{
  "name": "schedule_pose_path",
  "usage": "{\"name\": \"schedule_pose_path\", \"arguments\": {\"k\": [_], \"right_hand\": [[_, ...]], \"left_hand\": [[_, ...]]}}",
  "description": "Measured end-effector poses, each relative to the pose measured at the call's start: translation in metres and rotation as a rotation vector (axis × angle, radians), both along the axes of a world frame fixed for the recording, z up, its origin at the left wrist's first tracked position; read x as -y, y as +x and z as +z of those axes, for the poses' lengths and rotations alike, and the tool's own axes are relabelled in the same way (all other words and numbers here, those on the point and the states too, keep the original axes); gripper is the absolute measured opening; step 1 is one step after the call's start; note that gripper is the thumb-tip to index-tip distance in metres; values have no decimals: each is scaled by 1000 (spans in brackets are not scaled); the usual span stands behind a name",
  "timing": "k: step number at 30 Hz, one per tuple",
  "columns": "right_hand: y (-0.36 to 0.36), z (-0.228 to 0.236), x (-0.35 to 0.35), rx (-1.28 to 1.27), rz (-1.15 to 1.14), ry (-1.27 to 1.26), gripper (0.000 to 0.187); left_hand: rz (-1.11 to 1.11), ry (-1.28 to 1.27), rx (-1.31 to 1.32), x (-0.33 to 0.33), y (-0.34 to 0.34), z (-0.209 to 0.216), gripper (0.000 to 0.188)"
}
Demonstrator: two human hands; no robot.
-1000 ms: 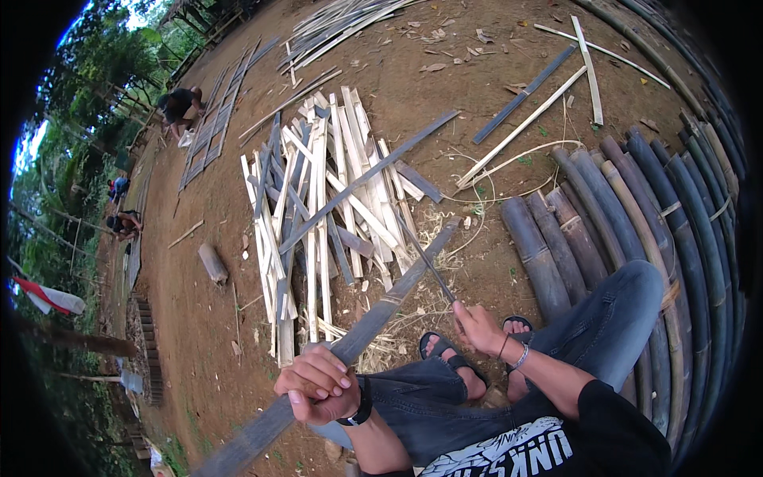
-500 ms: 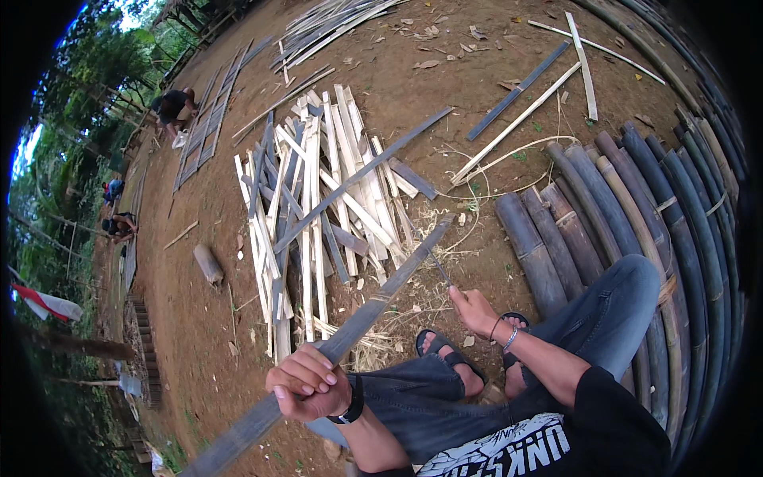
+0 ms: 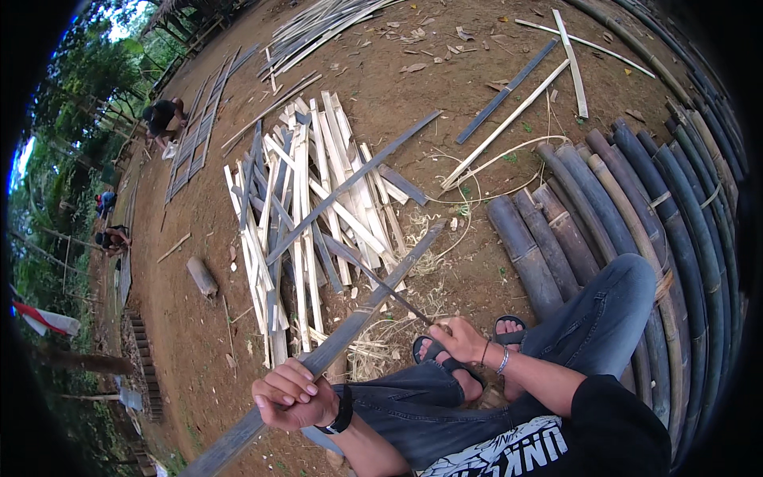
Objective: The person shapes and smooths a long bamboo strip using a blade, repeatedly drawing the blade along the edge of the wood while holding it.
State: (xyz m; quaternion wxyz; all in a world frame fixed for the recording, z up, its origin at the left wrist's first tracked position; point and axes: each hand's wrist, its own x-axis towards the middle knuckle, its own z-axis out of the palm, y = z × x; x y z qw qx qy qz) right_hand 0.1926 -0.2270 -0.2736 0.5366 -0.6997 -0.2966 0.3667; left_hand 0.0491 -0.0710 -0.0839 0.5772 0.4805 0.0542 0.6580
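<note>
My left hand (image 3: 296,395) is closed around a long, dark-skinned bamboo slat (image 3: 358,318) that slants from the lower left up toward the middle. In my right hand (image 3: 461,342), a long-bladed knife (image 3: 407,304) is gripped by its handle. Its dark blade crosses over the slat's upper part, pointing up and left; whether the edge touches the slat I cannot tell. Beyond the slat's upper end lies a pile of split bamboo strips (image 3: 318,183), pale inside and dark outside. Pale shavings (image 3: 381,350) litter the ground near my sandalled feet.
Whole dark bamboo poles (image 3: 532,274) lie close together along my right side. Further strips (image 3: 326,32) are heaped at the far side. A short bamboo piece (image 3: 202,277) rests on the dirt to the left. A person (image 3: 163,119) bends beside a bamboo lattice (image 3: 195,143).
The knife has swung up and left, so its blade now lies across the slat. My right hand has shifted slightly left and down. My left hand still grips the slat.
</note>
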Motion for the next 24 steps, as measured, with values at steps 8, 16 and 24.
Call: {"name": "schedule_pose_path", "arguments": {"k": [8,16,24], "right_hand": [[10,-29,4,-22,57,-151,68],[48,-65,-15,-38,12,-233,71],[81,-81,-24,-147,-39,-475,72]], "left_hand": [[6,-19,-30,-7,-7,-2,40],[-10,-45,-8,-23,-12,-6,39],[-106,-12,1,-48,-19,-14,37]]}}
